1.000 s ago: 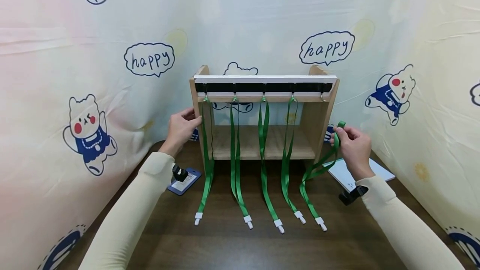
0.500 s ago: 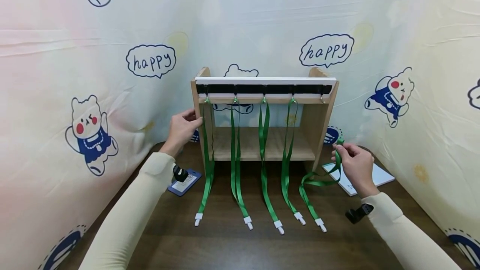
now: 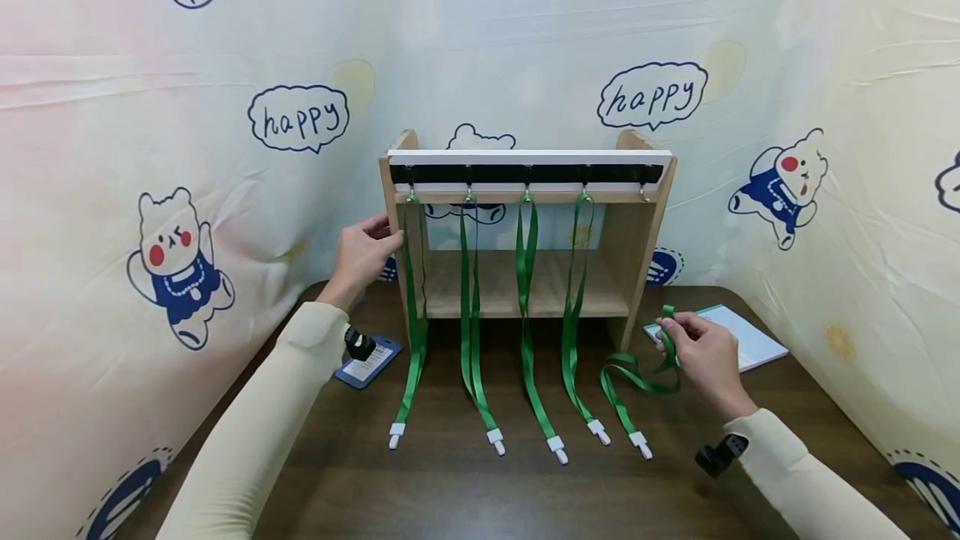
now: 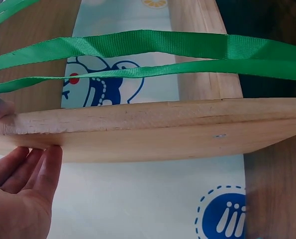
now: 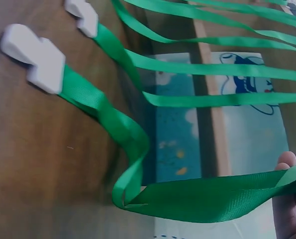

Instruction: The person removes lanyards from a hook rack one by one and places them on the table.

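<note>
The wooden rack (image 3: 495,283) is standing on the brown table (image 3: 480,498), and four green lanyards (image 3: 528,261) are hanging from small hooks on its top rail. A fifth hook (image 3: 645,192) is showing at the rack's right end. The left hand (image 3: 362,261) is gripping the left side board of the rack, its thumb lying at the front edge and its fingers pressing on the outer face, probably so that the rack is not shifting. The right hand (image 3: 701,361), just to the right of the rack, is pinching the held lanyard (image 5: 207,196) between thumb and fingers. It is holding the end opposite to the white clip (image 5: 48,64), perhaps because the other lanyards are also hanging by this end. The strap is drooping slack in front of the rack's right corner, and its clip is resting on the table in front of the rack. The clips of the other four are seemingly lying there too, because their straps are longer than the rack is tall. A blue card holder (image 3: 377,363) is lying left of the rack, and a white pad (image 3: 742,338) is lying to its right.
</note>
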Tool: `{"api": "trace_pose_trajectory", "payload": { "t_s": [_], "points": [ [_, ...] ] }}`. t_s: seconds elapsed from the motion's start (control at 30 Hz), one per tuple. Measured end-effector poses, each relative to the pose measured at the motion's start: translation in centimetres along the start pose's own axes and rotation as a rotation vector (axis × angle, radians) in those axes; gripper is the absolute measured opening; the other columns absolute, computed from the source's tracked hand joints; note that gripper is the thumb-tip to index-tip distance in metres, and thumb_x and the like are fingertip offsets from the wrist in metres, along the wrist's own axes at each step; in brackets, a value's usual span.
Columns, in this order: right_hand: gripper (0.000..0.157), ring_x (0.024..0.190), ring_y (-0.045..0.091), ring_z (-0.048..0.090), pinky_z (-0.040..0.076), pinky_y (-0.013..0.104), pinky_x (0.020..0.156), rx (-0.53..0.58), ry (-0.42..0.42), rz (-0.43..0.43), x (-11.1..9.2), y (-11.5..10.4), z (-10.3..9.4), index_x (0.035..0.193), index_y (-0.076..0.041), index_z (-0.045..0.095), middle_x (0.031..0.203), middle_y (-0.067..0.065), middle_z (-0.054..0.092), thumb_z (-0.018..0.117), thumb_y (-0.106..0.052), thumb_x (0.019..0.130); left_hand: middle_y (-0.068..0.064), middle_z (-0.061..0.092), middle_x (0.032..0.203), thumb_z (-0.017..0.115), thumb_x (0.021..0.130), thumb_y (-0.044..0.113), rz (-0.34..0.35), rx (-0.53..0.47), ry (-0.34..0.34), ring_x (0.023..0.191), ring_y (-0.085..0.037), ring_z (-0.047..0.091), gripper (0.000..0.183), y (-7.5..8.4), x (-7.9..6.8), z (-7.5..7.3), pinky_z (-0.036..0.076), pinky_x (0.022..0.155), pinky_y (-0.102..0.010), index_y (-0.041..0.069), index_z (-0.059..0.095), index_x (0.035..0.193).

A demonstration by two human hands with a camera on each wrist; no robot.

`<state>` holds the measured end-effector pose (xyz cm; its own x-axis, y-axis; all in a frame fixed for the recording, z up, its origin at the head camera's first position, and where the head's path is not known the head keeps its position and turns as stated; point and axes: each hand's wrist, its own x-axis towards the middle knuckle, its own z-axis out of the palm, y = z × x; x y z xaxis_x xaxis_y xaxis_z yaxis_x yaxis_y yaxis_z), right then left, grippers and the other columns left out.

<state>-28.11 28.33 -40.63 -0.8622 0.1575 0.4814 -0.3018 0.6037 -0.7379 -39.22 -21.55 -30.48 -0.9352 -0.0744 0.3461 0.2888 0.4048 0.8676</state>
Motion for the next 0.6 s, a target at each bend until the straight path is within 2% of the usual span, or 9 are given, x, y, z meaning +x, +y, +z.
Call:
{"api": "trace_pose_trajectory", "payload": {
  "t_s": [0.23, 0.47, 0.6],
  "points": [
    [0.031, 0.069, 0.01, 0.073, 0.059, 0.022, 0.061, -0.011, -0.082, 0.057, -1.3, 0.3, 0.5, 0.109, 0.001, 0.073, 0.093, 0.02, 0.077, 0.061, -0.026, 0.102, -0.014, 0.063, 0.14, 0.067, 0.096, 0.03, 0.006, -0.004, -0.002, 0.126, -0.027, 0.061, 0.054, 0.2, -0.1, 0.0, 0.053, 0.108, -0.045, 0.011, 0.055, 0.145],
    [0.028, 0.071, 0.007, 0.069, 0.056, 0.016, 0.064, -0.075, -0.126, 0.1, -2.0, 0.7, 1.1, 0.107, -0.002, 0.076, 0.092, 0.014, 0.078, 0.062, -0.025, 0.101, -0.015, 0.064, 0.138, 0.066, 0.096, 0.031, 0.009, 0.007, 0.014, 0.126, -0.028, 0.062, 0.053, 0.1, -0.2, 0.1, 0.053, 0.107, -0.045, 0.01, 0.056, 0.144],
    [0.028, 0.072, 0.009, 0.071, 0.059, 0.018, 0.066, -0.016, -0.188, 0.164, -2.5, 1.1, 1.8, 0.111, 0.0, 0.074, 0.096, 0.015, 0.078, 0.061, -0.024, 0.102, -0.014, 0.064, 0.138, 0.066, 0.097, 0.03, 0.011, 0.008, 0.01, 0.125, -0.027, 0.062, 0.052, 0.1, -0.3, 0.1, 0.053, 0.107, -0.045, 0.011, 0.056, 0.145]
  ]
}}
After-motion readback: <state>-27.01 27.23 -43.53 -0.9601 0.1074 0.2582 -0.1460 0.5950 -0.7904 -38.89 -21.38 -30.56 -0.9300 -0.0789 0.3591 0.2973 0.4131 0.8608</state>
